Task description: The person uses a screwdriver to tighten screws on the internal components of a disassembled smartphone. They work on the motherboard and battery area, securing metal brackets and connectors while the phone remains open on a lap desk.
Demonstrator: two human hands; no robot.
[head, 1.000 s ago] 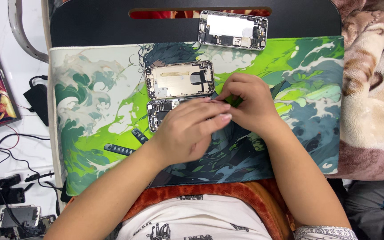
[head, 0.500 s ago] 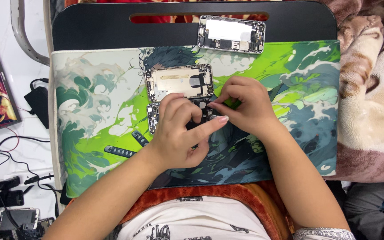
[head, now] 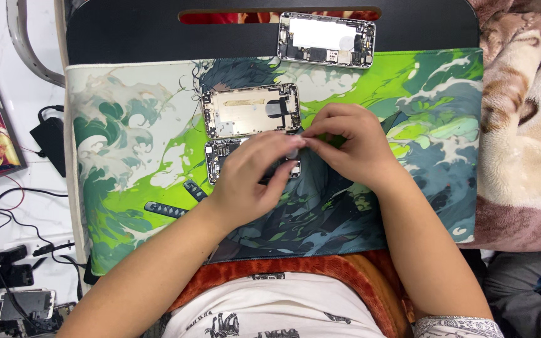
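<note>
- Bare fingertips of both hands meet over a stripped phone chassis [head: 220,159], the lower of two lying side by side on the printed green mat [head: 126,163].
- Left hand [head: 252,178] lies across that chassis, fingers curled and nearly closed, covering most of it; only its left end and a bit of its right corner show.
- Right hand [head: 352,147] is just right of the chassis, fingers bent in toward the left hand's tips. Whether either hand pinches a small part between them cannot be told.
- Long axis of the chassis runs left to right, across the person's body; it sits directly under the left hand, which is the nearer one.
- Touching its upper edge lies a second, gold-toned phone housing [head: 248,111], open side up and mostly bare inside, with only a small dark part near its right end.
- Farther above the chassis, on the black board [head: 126,31] beyond the mat, rests a third phone frame [head: 325,40] with a pale panel inside.
- Left of the chassis, off the mat, are black cables [head: 7,206] and a small phone [head: 26,303] on the white surface.
- Right of the chassis, past the mat, a brown and cream blanket [head: 527,125] is bunched.
</note>
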